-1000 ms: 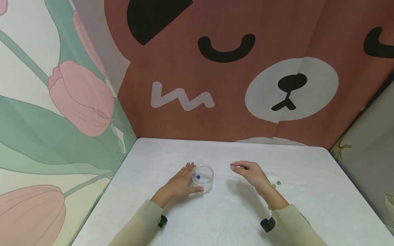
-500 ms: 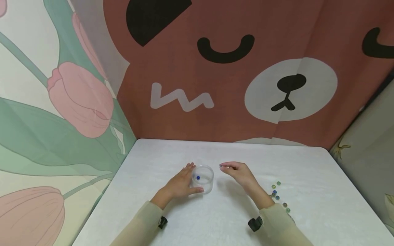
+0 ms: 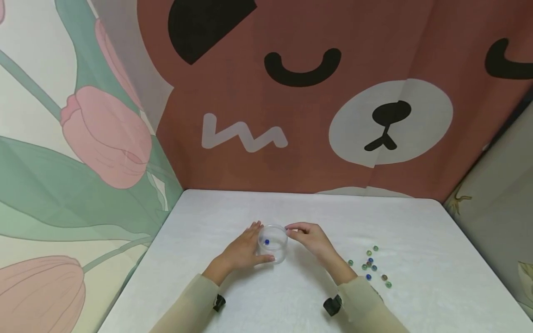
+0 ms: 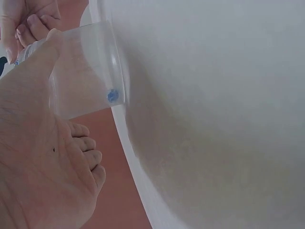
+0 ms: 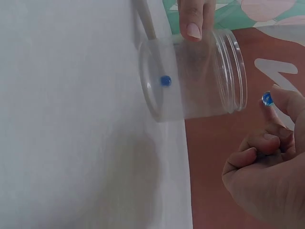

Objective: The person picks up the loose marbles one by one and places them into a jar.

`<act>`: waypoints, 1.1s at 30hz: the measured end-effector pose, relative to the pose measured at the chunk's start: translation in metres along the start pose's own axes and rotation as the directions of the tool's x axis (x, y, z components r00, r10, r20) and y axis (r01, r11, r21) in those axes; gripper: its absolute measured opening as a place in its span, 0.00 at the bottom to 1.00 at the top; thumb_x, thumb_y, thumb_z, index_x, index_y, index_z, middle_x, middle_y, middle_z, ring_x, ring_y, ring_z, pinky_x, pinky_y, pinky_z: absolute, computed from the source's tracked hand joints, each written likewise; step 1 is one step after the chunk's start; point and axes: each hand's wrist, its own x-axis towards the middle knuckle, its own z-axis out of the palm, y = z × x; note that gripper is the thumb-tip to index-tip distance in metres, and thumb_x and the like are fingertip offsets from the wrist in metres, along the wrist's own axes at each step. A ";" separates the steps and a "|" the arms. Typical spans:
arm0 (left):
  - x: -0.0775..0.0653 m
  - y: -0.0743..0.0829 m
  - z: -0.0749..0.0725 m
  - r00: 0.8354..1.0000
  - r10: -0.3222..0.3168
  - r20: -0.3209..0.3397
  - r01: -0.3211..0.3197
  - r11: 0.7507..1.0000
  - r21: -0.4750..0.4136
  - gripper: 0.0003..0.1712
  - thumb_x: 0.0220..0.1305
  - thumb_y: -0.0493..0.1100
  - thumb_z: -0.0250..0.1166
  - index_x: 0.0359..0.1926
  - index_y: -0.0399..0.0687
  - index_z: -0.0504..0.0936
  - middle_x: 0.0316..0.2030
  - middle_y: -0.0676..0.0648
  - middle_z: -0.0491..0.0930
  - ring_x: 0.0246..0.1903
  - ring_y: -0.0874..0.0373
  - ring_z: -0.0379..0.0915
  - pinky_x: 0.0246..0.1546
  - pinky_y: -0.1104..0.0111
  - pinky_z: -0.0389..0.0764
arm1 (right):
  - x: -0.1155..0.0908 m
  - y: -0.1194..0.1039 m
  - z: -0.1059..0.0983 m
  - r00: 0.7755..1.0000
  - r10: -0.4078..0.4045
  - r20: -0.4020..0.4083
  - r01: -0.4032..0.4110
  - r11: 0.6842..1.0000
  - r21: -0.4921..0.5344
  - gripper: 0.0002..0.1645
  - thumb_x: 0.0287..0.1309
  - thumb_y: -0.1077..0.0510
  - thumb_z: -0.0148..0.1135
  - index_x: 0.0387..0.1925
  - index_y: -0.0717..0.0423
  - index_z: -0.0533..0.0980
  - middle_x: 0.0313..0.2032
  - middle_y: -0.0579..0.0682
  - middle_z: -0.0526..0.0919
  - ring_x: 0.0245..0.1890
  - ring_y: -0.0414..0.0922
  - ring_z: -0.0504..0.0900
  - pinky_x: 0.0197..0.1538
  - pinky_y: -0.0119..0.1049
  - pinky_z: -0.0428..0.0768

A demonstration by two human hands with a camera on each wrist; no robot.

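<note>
A clear, open-topped plastic jar [image 3: 278, 249] stands upright on the white table. At its bottom lies a blue marble [image 5: 165, 80]. My left hand [image 3: 243, 247] holds the jar from the left, thumb across its near side and fingers along the far side. Thumb and index fingertip of my right hand [image 3: 312, 238] pinch a clear marble with blue inside [image 5: 268, 98]. In the right wrist view that marble is just outside the jar's threaded rim [image 5: 233, 71], and the other right fingers are curled in.
Several glass marbles [image 3: 374, 268], green, blue and brownish, lie scattered on the table [image 3: 437, 259] to the right of the right forearm. A brown bear-print cloth [image 3: 308, 138] hangs behind the table's far edge, with a tulip-print cloth [image 3: 112, 138] at the left.
My right hand has moved left with the pinched marble, from well right of the jar to its rim. Marbles hidden by the right forearm have come into view. The left hand stays at the jar.
</note>
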 end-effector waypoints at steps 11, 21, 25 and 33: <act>-0.002 0.000 0.000 1.000 -0.014 -0.002 0.014 1.000 -0.026 0.63 0.59 0.76 0.63 0.79 0.38 0.52 0.79 0.40 0.48 0.79 0.48 0.41 0.78 0.53 0.52 | 0.002 0.004 0.016 0.998 -0.056 0.018 0.055 0.998 0.033 0.15 0.60 0.52 0.72 0.46 0.55 0.87 0.26 0.44 0.74 0.31 0.41 0.69 0.32 0.31 0.69; -0.002 0.000 0.001 1.000 -0.001 -0.015 0.000 1.000 -0.030 0.63 0.60 0.75 0.63 0.78 0.36 0.53 0.79 0.39 0.49 0.79 0.47 0.42 0.78 0.53 0.52 | 0.005 0.008 0.024 0.997 -0.068 0.032 0.068 0.997 0.028 0.15 0.60 0.52 0.73 0.45 0.56 0.87 0.38 0.47 0.86 0.37 0.40 0.74 0.39 0.30 0.75; -0.001 0.000 0.001 1.000 0.006 -0.017 -0.007 0.999 -0.033 0.63 0.60 0.74 0.63 0.78 0.36 0.52 0.79 0.39 0.49 0.79 0.47 0.41 0.79 0.53 0.52 | 0.005 0.008 0.028 0.996 -0.078 0.032 0.078 0.997 0.013 0.14 0.60 0.52 0.72 0.45 0.56 0.87 0.47 0.51 0.87 0.42 0.41 0.76 0.44 0.32 0.77; -0.001 0.001 0.001 1.000 -0.001 -0.007 0.001 0.999 -0.035 0.63 0.60 0.74 0.63 0.79 0.37 0.51 0.80 0.40 0.47 0.79 0.48 0.40 0.79 0.53 0.52 | -0.010 -0.015 0.029 0.996 -0.086 0.039 0.086 0.996 0.008 0.12 0.62 0.60 0.70 0.45 0.62 0.86 0.48 0.55 0.87 0.40 0.42 0.73 0.42 0.32 0.73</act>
